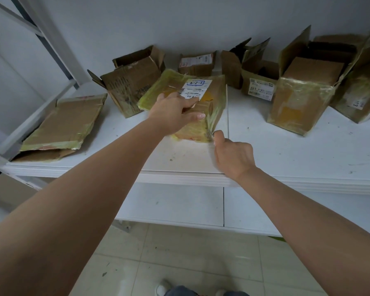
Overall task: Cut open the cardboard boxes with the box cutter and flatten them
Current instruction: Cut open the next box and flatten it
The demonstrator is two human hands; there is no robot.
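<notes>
Head view: the left hand (175,111) grips the taped box (186,105) on the white shelf (286,150); the right hand (233,155), fingers curled, holds the box cutter (211,133) at its near corner.

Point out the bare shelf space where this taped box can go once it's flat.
Bare shelf lies in front, between the taped box under the left hand and the tall open box, running out to the front edge near the right hand. The back row along the wall is crowded with open boxes; the flattened stack fills the left end.
</notes>
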